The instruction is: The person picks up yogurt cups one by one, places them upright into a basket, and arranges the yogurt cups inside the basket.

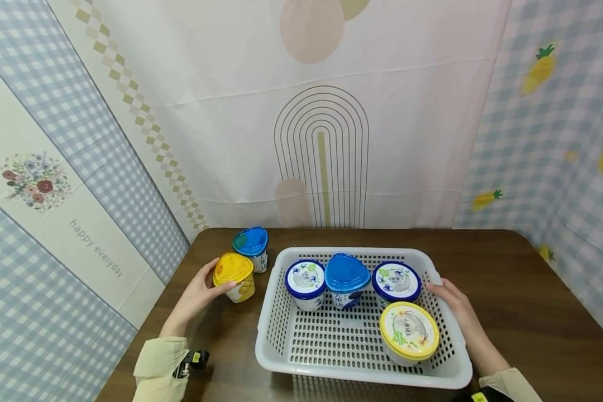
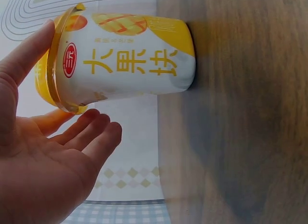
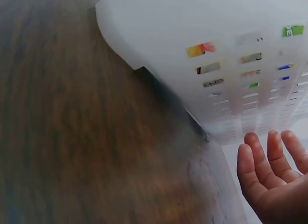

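Left hand (image 1: 199, 291) pinches a yellow-lidded 三元 大果块 cup (image 2: 139, 55).
Right hand (image 1: 459, 310), fingers loose, rests at the right rim of a slotted white plastic basket (image 1: 362, 376).

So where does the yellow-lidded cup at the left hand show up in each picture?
Head: the yellow-lidded cup stands left of the white plastic basket.
Left wrist: upper left, appearing sideways.
Right wrist: not in it.
Shared landmark: the brown wood-grain tabletop, in all three.
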### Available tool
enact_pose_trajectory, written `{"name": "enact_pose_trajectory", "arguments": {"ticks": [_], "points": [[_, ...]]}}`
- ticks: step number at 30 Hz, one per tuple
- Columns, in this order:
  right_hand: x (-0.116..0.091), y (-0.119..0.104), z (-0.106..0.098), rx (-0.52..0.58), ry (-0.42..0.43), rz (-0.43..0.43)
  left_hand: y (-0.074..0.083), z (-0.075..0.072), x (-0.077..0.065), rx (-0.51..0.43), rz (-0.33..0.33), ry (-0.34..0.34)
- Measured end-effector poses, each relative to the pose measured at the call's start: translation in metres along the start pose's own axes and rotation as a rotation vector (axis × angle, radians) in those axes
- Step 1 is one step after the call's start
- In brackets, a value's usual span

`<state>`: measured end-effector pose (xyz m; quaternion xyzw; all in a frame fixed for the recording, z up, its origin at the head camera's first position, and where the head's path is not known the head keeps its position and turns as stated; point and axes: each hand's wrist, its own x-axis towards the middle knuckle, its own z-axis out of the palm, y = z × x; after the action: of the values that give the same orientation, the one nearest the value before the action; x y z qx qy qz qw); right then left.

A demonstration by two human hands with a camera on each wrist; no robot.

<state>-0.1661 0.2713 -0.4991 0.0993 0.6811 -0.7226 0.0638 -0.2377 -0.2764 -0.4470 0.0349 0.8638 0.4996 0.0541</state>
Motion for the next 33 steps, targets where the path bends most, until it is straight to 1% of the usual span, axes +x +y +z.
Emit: {"name": "enact_pose_trajectory", "arguments": {"ticks": [3,5,11,16,22,27,33], "points": [[-0.0009,0.0009,-0.0015,-0.011,0.003,-0.018,-0.0017,0.0029,0.0013,0.002,-0.012,0.01],[0.0,0.0014,-0.001,-0.022,0.002,-0.02,-0.0037,0.0035,-0.0005,0.002,-0.015,0.014],[-0.0021,0.0036,0.0003,-0.009,-0.01,0.016,-0.01,0.0074,-0.0068,-0.015,-0.036,0.02],[-0.0017,0.0021,0.0009,0.008,-0.015,0.003,-0.0081,0.0078,-0.0043,-0.053,-0.016,0.029],[-0.0001,0.0,-0.0005,0.014,-0.007,-0.019,-0.0038,0.0078,-0.0025,-0.066,0.004,0.021],[0.0006,0.0011,-0.0006,0.014,-0.01,-0.014,-0.0052,0.0082,-0.0033,-0.073,-0.002,0.023],[0.0001,0.0019,0.0005,0.004,-0.01,0.01,-0.0098,0.0096,-0.0046,-0.084,-0.012,0.043]]}}
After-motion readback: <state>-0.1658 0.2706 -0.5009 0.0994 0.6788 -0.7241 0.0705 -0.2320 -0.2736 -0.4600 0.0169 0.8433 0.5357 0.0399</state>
